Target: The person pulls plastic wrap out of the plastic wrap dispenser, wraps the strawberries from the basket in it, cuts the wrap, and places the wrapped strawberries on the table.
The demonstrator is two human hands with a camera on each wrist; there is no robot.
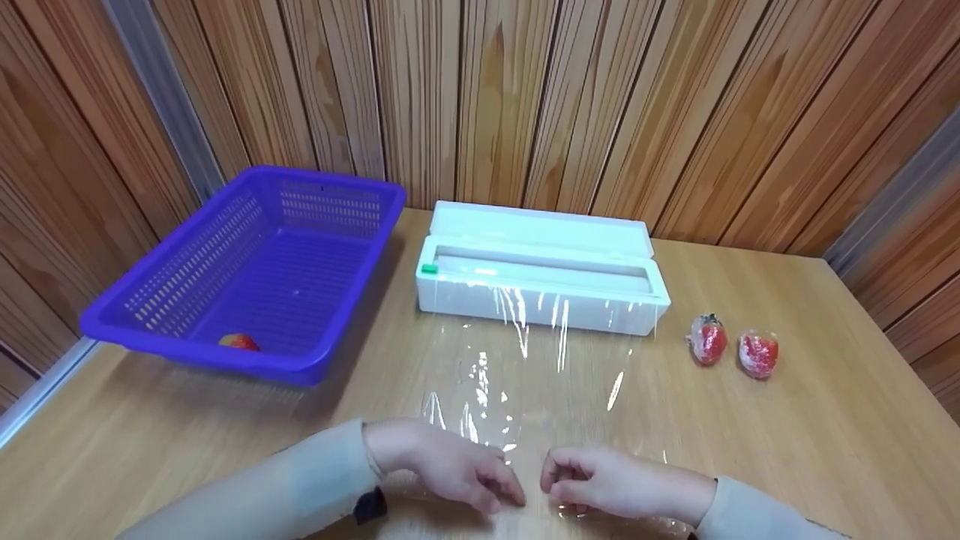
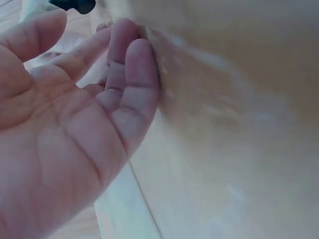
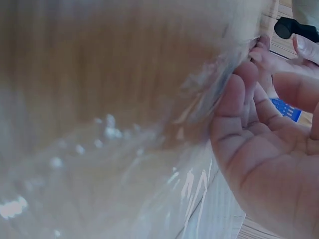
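Observation:
Clear plastic wrap [image 1: 555, 397] stretches from the roll in a white wrap dispenser [image 1: 540, 307] across the table toward me. At its near part, my left hand [image 1: 457, 465] lies with fingers loosely bent and fingertips down at the film. My right hand [image 1: 600, 480] is close beside it, fingers bent, also at the film. In the left wrist view the thumb [image 2: 37, 35] stands apart from the fingers. The film [image 3: 124, 144] bunches against the right fingertips in the right wrist view, and that thumb is apart as well. No fruit is in either hand.
Left stands a purple basket [image 1: 345, 300] with a strawberry [image 1: 240, 342] inside. Two film-wrapped strawberries, one with a green top [image 1: 707, 340] and another [image 1: 757, 354], lie right of the dispenser. Its lid [image 1: 540, 229] is raised. A wooden wall [image 1: 510, 97] closes off the back.

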